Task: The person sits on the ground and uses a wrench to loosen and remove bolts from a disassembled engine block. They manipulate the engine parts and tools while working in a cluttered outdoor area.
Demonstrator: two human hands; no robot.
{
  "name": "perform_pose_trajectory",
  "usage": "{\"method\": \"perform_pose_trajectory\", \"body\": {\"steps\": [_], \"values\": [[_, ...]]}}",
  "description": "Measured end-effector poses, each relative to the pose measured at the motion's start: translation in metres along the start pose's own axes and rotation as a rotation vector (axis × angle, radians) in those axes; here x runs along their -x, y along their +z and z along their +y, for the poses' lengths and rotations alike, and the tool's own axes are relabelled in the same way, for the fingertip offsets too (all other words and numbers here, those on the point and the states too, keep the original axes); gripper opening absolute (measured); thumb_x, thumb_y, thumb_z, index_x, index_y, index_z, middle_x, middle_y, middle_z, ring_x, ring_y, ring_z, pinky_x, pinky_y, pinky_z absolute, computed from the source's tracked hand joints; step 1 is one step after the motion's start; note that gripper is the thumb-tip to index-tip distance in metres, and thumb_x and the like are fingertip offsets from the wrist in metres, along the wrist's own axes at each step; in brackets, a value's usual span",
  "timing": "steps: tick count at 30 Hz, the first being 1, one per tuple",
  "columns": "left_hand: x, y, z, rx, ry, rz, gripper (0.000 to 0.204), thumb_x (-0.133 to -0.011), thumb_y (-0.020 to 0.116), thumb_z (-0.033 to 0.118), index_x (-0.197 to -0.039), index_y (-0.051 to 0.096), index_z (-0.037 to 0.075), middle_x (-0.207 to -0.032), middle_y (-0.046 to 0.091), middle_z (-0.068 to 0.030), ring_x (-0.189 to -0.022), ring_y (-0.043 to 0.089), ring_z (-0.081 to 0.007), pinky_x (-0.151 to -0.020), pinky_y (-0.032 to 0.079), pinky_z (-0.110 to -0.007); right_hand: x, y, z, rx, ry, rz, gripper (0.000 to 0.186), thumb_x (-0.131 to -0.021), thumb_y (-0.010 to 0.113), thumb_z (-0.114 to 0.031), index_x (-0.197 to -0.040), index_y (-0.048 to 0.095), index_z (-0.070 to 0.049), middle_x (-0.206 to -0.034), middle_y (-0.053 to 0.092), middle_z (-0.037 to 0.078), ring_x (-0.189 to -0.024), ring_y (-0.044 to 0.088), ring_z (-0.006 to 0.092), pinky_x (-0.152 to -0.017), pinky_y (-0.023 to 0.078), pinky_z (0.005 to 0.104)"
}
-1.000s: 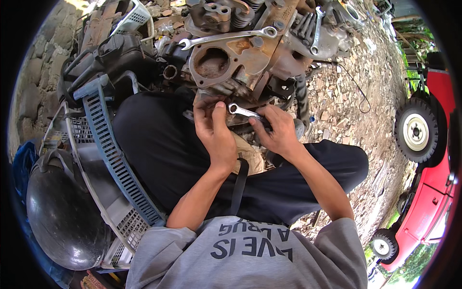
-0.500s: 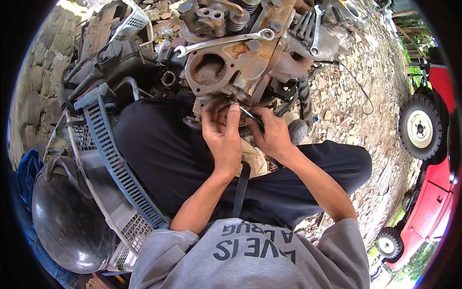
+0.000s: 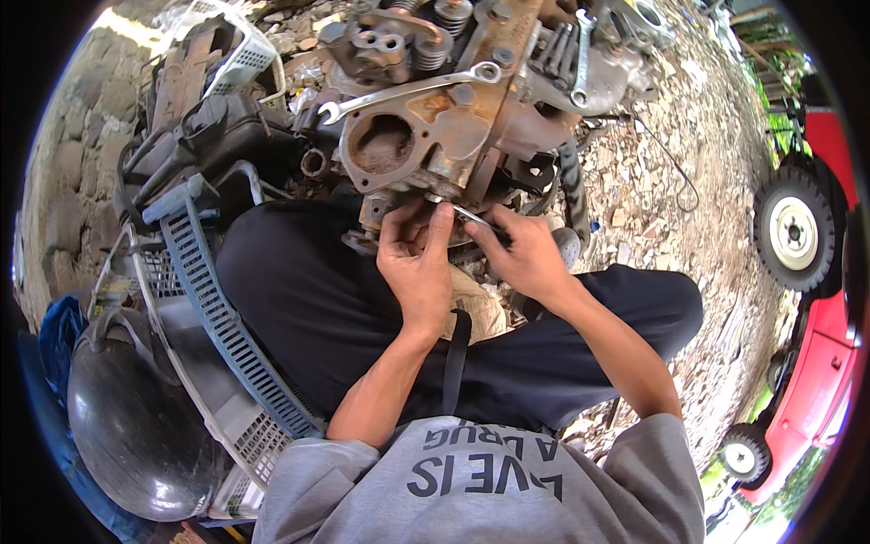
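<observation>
The rusty engine assembly [image 3: 430, 136] lies in front of my crossed legs, with a round bore facing up. My right hand [image 3: 524, 254] holds a small metal wrench [image 3: 468, 214] low on its near side. My left hand [image 3: 417, 263] is beside it, thumb pressed at the wrench's far end against the assembly, fingers curled round something I cannot make out. A longer combination wrench [image 3: 408, 91] rests across the top of the assembly, and another wrench [image 3: 581, 59] lies at its right among several bolts [image 3: 553, 50].
At left are a blue slotted plastic piece [image 3: 227, 304], a white crate [image 3: 245, 426], a black helmet [image 3: 136, 426], black engine parts [image 3: 204, 136] and a stone wall [image 3: 68, 181]. A red vehicle [image 3: 820, 335] stands at right beyond gravel [image 3: 662, 199] with a thin cable [image 3: 675, 163].
My hands have moved slightly toward me and the small wrench has turned, its ring end now tucked at my left thumb against the assembly. The view has shifted a little.
</observation>
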State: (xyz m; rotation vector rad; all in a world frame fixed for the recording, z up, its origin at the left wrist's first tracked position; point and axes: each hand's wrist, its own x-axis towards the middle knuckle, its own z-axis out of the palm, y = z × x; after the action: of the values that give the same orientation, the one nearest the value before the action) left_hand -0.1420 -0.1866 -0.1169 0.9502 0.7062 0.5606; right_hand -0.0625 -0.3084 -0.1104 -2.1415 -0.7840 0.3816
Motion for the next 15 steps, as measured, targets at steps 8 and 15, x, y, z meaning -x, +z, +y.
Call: {"method": "perform_pose_trajectory", "body": {"steps": [8,15], "values": [[0.004,0.007,0.009,0.163,-0.065,-0.061,0.039,-0.095,0.073,0.007,-0.122,0.049,-0.004,-0.1,0.068,-0.0118,-0.089,0.069,-0.0134,-0.08,0.06,-0.029,0.004,-0.065,-0.046,-0.206,0.143,-0.156,0.02,-0.099,0.066,-0.014,-0.113,0.068,-0.001,-0.078,0.071,0.012,-0.063,0.065,0.0165,-0.058,0.048,0.0315],[0.006,0.006,0.01,0.175,-0.084,-0.067,0.045,-0.094,0.074,0.01,-0.126,0.047,-0.005,-0.1,0.071,-0.0135,-0.086,0.07,-0.0163,-0.079,0.059,-0.031,0.006,-0.065,-0.023,-0.745,0.339,-0.03,0.025,-0.1,0.065,-0.012,-0.121,0.064,0.002,-0.086,0.073,0.01,-0.068,0.063,0.0101,-0.058,0.048,0.0224]]}}
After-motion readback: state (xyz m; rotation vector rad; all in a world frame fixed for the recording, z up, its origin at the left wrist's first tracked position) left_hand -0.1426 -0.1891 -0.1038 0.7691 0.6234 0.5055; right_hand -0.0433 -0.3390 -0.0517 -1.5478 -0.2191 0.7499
